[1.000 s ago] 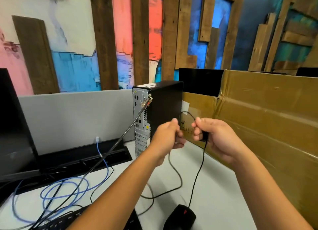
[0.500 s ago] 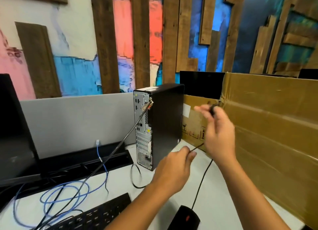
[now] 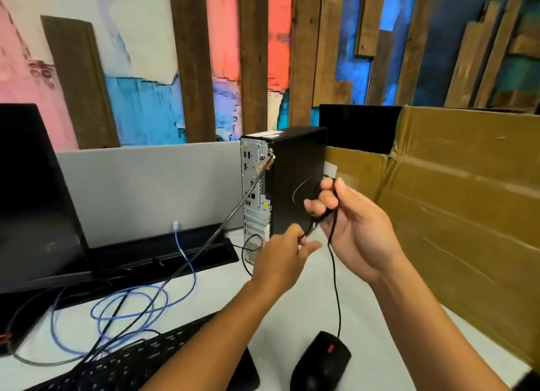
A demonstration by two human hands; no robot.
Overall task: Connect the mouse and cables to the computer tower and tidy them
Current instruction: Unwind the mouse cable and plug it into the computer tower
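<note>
The black computer tower (image 3: 298, 180) stands upright at the back of the white desk, its port panel facing left. A black mouse (image 3: 321, 361) with a red wheel lies at the near edge. Its thin black cable (image 3: 336, 285) rises to my right hand (image 3: 353, 227), whose fingers hold a small loop of it in front of the tower's side. My left hand (image 3: 280, 259) pinches the same cable just below and left of the right hand. A thick dark cable (image 3: 204, 247) runs taut from a connector high on the tower's rear down to the left.
A black keyboard (image 3: 140, 364) lies at the near left. A coiled blue network cable (image 3: 131, 306) sits by the monitor stand (image 3: 163, 256). A black monitor (image 3: 32, 192) fills the left. A large cardboard box (image 3: 461, 203) walls the right side; a grey partition (image 3: 146, 192) stands behind.
My right hand dropped from beside the box's edge to in front of the tower, now with a loop of cable. My left hand rose and closed in on the cable beneath it.
</note>
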